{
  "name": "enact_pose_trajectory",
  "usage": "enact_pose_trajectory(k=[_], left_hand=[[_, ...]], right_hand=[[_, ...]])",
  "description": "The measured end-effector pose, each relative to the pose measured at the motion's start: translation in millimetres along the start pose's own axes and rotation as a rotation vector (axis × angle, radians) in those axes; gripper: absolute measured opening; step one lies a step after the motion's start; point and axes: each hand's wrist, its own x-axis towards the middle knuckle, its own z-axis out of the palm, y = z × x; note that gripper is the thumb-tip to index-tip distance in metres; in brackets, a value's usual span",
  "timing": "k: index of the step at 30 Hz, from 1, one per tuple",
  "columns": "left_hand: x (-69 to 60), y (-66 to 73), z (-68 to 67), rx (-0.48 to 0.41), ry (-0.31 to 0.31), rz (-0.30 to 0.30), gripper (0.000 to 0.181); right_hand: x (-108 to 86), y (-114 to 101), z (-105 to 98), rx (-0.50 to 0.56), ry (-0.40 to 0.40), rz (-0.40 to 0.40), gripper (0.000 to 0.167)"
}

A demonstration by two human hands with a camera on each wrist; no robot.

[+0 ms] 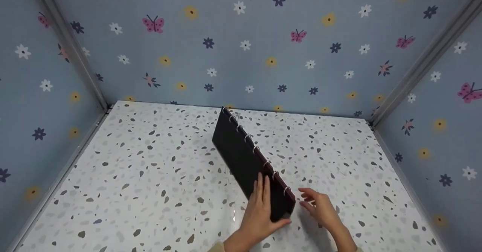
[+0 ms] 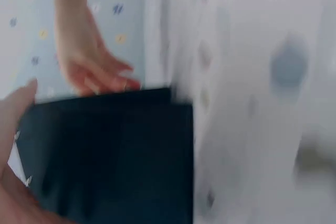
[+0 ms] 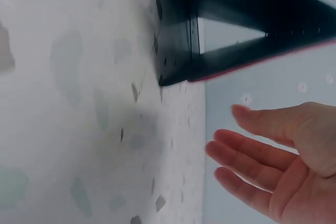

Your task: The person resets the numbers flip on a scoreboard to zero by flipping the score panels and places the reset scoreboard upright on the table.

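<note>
A black desk calendar (image 1: 241,152) with metal rings along its top edge stands slantwise on the speckled tabletop. Its right side shows dark red along the top. From the right wrist view, the folded calendar (image 3: 231,72) looks triangular and hollow at its near end. My left hand (image 1: 257,217) rests on the black face with straight fingers, its thumb stretched out by the near end. Just right of the calendar, apart from it, my right hand (image 1: 320,208) hovers with loosely bent fingers. The right wrist view shows this right hand (image 3: 278,166) holding nothing.
The white tabletop (image 1: 124,176) carries dark and grey specks. Blue panels (image 1: 241,26) patterned with flowers and butterflies enclose it at the back and both sides. Grey metal posts (image 1: 425,56) stand in the back corners.
</note>
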Motion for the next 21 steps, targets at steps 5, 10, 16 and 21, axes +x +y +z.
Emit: enact_pose_trajectory(k=[5,10,16,21], left_hand=[[-3.0,6.3,15.1,0.001,0.052,-0.026,0.109],[-6.2,4.7,12.0,-0.115,0.049,-0.040,0.105],[-15.2,-9.1,-6.4,-0.222,-0.054,-0.037,0.099],[-25.4,-30.8,-28.2,-0.301,-0.140,0.028,0.090]], right_hand=[[8.2,15.3,2.0,0.079,0.083,0.062,0.029],[16.7,24.1,2.7,0.160,0.068,0.077,0.029],[26.6,27.5,-2.5,0.192,0.032,0.090,0.031],[37.2,31.3,-9.6,0.285,-0.008,0.130,0.037]])
